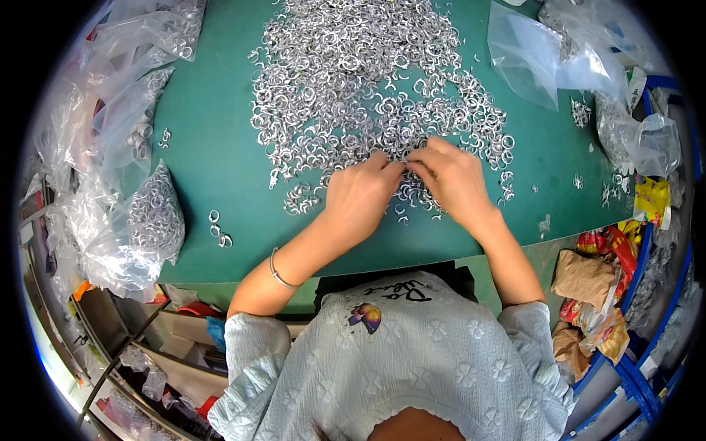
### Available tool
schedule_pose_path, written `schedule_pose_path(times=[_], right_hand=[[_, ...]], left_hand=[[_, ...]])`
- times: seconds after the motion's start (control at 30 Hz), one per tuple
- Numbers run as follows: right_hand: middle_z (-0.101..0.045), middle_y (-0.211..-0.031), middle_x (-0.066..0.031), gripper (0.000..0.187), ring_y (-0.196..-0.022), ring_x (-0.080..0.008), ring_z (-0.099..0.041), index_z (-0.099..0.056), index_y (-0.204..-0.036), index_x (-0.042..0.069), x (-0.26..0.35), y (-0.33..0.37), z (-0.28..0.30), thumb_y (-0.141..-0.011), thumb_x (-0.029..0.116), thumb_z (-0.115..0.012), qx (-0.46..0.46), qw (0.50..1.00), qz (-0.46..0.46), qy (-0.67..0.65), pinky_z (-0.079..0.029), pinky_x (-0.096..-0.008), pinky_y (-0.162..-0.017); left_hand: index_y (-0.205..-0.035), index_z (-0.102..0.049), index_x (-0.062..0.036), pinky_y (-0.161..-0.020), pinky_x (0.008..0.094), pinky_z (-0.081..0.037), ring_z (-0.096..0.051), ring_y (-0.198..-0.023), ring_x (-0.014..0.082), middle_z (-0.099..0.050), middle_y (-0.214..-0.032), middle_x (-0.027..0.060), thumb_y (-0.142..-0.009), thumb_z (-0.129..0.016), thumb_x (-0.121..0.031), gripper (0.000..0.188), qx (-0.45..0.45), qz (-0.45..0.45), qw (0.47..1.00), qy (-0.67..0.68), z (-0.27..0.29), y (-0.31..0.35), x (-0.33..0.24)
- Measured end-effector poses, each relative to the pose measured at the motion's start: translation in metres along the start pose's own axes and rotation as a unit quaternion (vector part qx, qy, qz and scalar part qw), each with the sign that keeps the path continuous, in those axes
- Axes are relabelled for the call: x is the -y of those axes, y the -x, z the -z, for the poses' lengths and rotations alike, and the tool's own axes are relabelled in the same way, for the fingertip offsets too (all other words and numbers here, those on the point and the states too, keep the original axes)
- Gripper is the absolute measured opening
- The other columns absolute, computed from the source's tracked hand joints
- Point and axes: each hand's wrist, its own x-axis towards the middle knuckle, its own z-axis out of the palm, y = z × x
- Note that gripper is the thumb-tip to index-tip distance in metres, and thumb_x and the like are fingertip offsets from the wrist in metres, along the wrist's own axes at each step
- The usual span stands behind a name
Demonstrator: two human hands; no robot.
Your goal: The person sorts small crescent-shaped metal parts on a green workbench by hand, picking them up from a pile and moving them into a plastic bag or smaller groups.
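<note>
A broad heap of small silvery metal rings (331, 81) spreads over the green table, many of them open like a C. At the heap's near edge, my left hand (362, 189) and my right hand (450, 176) meet, fingertips almost touching. Both hands are closed in a pinch around a small silvery ring (401, 162), mostly hidden by the fingers. More loose rings lie beneath and between the hands. Left of my left hand sits a small cluster of rings (300, 199) beside the main heap.
A clear bag full of rings (157, 213) stands on the table's left side, among other plastic bags (95, 162). Several loose rings (219, 229) lie nearby. An empty-looking clear bag (523, 55) and filled bags (621, 128) rest at the right. Brown paper (583, 278) sits below the right edge.
</note>
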Motion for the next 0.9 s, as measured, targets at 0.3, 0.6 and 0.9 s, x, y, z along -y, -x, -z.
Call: schedule_pose_path(times=[0.3, 0.6, 0.9], right_hand=[[-0.056, -0.073, -0.0037, 0.01, -0.052, -0.0068, -0.044, -0.057, -0.085, 0.008, -0.025, -0.001, 0.036, -0.091, 0.016, -0.056, -0.041, 0.657, -0.231, -0.717, -0.03, -0.0188, -0.04], [-0.054, -0.063, -0.0043, 0.004, -0.04, -0.0041, -0.036, -0.053, -0.09, 0.008, -0.028, 0.009, 0.029, -0.094, 0.011, -0.053, 0.011, 0.748, -0.259, -0.611, -0.026, -0.0199, -0.035], [-0.062, -0.067, -0.0063, 0.014, -0.056, -0.0064, -0.053, -0.068, -0.09, 0.001, -0.021, 0.02, 0.032, -0.091, 0.012, -0.058, -0.01, 0.975, -0.126, -0.184, -0.039, -0.0256, -0.05]], left_hand=[[-0.086, -0.064, -0.002, -0.051, 0.0287, -0.046, -0.058, -0.056, 0.0161, -0.062, -0.07, 0.0048, -0.079, -0.066, -0.006, 0.008, -0.019, 0.074, 0.974, 0.213, 0.0, -0.004, 0.008], [-0.094, -0.053, 0.0009, -0.04, 0.0174, -0.024, -0.034, -0.055, 0.0041, -0.041, -0.073, 0.0008, -0.09, -0.056, -0.013, 0.015, 0.145, 0.193, 0.505, 0.829, 0.022, -0.003, 0.035], [-0.087, -0.052, -0.0051, -0.042, 0.0177, -0.025, -0.035, -0.054, 0.0039, -0.042, -0.071, -0.0017, -0.091, -0.059, -0.015, 0.013, 0.117, 0.222, 0.617, 0.746, 0.019, -0.009, 0.037]])
